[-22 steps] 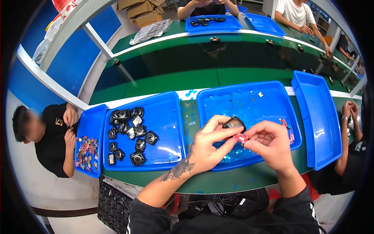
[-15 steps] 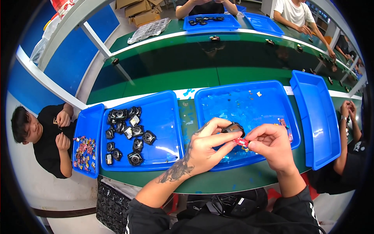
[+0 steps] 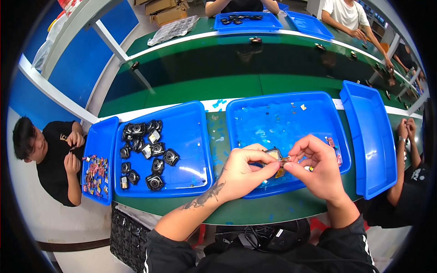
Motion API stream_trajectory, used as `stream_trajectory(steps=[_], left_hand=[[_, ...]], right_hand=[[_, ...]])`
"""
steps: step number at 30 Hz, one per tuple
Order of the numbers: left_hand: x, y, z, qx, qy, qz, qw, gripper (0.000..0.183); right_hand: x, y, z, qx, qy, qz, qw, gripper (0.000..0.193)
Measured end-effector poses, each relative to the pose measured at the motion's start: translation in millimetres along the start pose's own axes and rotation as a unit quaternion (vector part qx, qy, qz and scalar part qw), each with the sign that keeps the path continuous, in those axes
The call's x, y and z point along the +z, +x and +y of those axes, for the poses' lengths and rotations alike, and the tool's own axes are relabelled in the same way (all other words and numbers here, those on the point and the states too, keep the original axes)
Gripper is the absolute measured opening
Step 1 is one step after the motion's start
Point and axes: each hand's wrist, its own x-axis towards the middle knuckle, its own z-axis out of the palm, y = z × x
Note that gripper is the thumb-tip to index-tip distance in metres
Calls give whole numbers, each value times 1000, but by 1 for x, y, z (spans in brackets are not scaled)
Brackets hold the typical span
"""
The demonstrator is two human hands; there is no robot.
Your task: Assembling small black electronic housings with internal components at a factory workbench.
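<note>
Over the right-hand blue tray (image 3: 233,109), my left hand (image 3: 241,175) grips a small black watch-like case (image 3: 273,154), tilted so that a pale inner face shows. The thumb and fingers of my right hand (image 3: 321,170) pinch a small circuit board (image 3: 285,159) against the case's edge, close to my left thumb. Fingers hide most of the board, and I cannot tell whether it is attached to the case. Beneath my hands, the tray holds blue film scraps and a few reddish parts (image 3: 331,142) at its right side.
To the left, another blue tray (image 3: 191,136) holds several black cases (image 3: 155,182). Beyond it, a narrow bin (image 3: 91,136) has many small red parts (image 3: 96,175), beside a co-worker (image 3: 50,154). A deep blue bin (image 3: 371,141) stands at right. Ahead runs a green conveyor (image 3: 218,91).
The case has turned in my left hand and now shows its pale inner face. My right fingers have drawn closer to it, and the red face of the board no longer shows.
</note>
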Motion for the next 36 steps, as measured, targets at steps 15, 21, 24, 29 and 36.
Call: stream_trajectory(steps=[15, 21, 24, 29, 36], left_hand=[[10, -3, 7, 78, -8, 65, 995, 34], [16, -4, 1, 85, -55, 85, 991, 35], [20, -4, -1, 66, -109, 92, 988, 38], [21, -6, 0, 75, -104, 126, 984, 44], [4, -5, 12, 73, -115, 100, 986, 62]], right_hand=[[15, 9, 8, -95, -119, 82, 985, 34], [15, 11, 8, -102, -142, 93, 980, 36], [20, 10, 11, -112, -159, 100, 976, 38], [27, 9, 17, -82, -77, 80, 990, 39], [18, 48, 9, -60, -74, -1, 995, 42]])
